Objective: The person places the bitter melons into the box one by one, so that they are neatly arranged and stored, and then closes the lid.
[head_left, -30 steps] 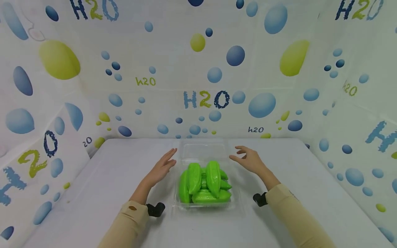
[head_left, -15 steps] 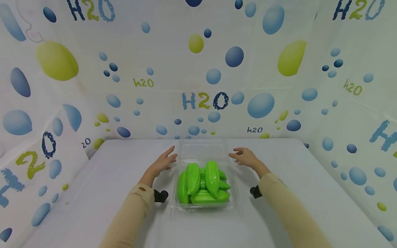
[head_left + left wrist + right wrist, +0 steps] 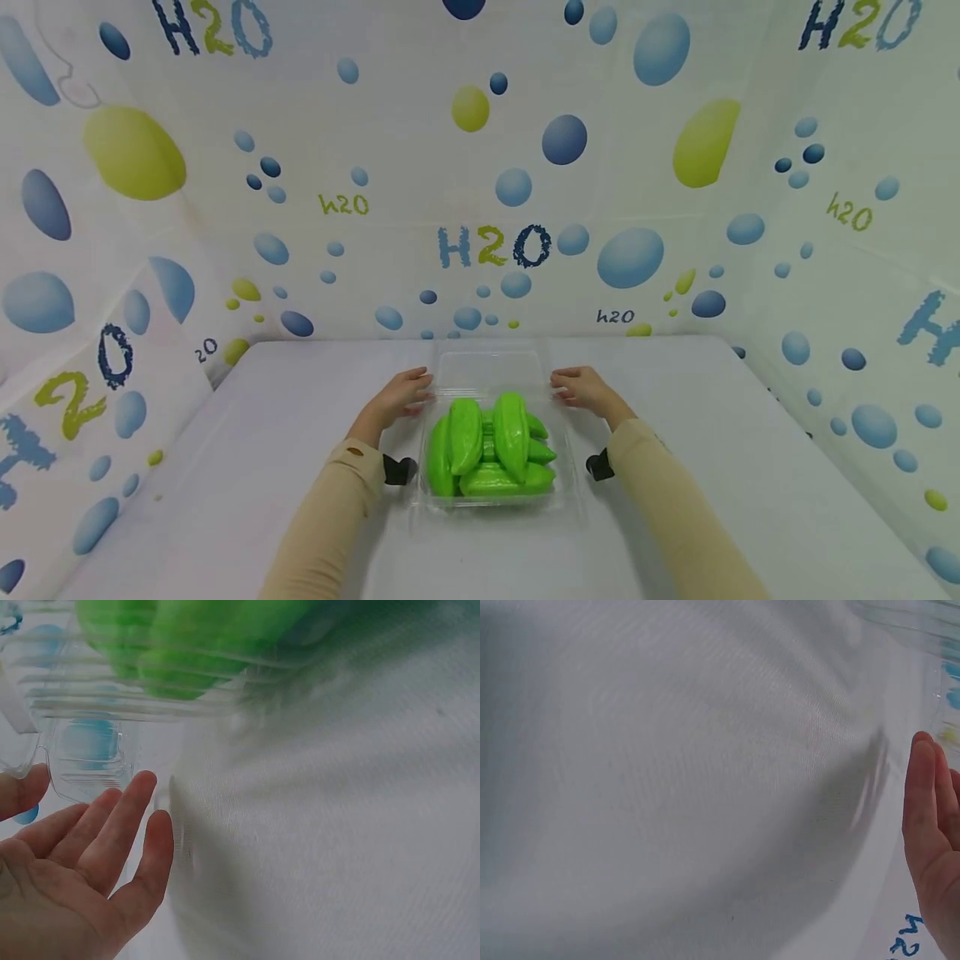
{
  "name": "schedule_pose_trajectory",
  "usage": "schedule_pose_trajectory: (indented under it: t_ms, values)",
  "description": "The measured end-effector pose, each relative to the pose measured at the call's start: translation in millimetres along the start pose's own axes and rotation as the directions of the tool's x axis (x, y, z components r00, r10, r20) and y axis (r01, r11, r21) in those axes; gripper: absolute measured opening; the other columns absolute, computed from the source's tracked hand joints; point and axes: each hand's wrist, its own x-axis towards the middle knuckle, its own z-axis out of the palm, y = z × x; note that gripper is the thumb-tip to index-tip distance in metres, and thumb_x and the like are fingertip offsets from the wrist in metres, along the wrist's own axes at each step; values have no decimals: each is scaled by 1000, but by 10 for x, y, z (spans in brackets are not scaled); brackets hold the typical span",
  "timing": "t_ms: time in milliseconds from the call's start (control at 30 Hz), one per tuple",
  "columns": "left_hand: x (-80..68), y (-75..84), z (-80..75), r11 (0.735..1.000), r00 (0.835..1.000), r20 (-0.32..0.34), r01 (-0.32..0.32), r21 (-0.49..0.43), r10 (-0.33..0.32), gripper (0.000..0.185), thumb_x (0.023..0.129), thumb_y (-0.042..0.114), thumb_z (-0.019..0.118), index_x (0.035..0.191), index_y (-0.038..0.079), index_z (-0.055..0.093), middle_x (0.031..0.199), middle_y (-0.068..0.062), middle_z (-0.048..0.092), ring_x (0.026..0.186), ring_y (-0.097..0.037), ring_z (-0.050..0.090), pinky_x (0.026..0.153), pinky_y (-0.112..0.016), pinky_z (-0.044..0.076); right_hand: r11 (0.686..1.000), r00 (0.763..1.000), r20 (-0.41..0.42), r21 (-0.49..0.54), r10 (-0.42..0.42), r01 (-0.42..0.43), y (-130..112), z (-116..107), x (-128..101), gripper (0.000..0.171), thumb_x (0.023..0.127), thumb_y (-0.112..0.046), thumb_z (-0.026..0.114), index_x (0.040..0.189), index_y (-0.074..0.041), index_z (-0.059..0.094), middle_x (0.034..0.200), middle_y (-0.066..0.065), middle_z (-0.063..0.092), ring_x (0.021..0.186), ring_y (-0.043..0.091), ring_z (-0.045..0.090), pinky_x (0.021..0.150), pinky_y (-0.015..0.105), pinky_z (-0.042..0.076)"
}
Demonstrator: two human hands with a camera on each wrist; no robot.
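A clear plastic hinged container sits mid-table in the head view, its transparent lid laid back on the far side. Inside lie several glossy, bright green, elongated fruit-like pieces, two of them on top of the others. My left hand is at the left side of the lid; in the left wrist view its fingers are spread and gently bent, fingertips close to the clear plastic. Opposite it, my right hand has its fingertips at the lid's right side. Straight fingers show in the right wrist view.
The white table extends to both sides of the container. Behind it and at the sides hangs a white backdrop printed with blue and yellow drops. Dark wrist-camera mounts stick out inward from the sleeves.
Both hands have moved inward toward the lid's two sides, and their fingers now point more toward each other. The container and the green pieces have stayed in place.
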Motion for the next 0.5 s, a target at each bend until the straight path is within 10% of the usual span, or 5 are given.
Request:
schedule_pose_trajectory:
  t_ms: [500]
  values:
    - [-1,17,31,989,977,-176,-133,-60,120,47,94,5,48,139,2,35,139,-18,38,120,-33,44,96,-46,38,993,997,-65,101,-48,55,-15,-42,6,46,90,-12,59,131,3,46,125,21,52,92,16,59,83,28,48]
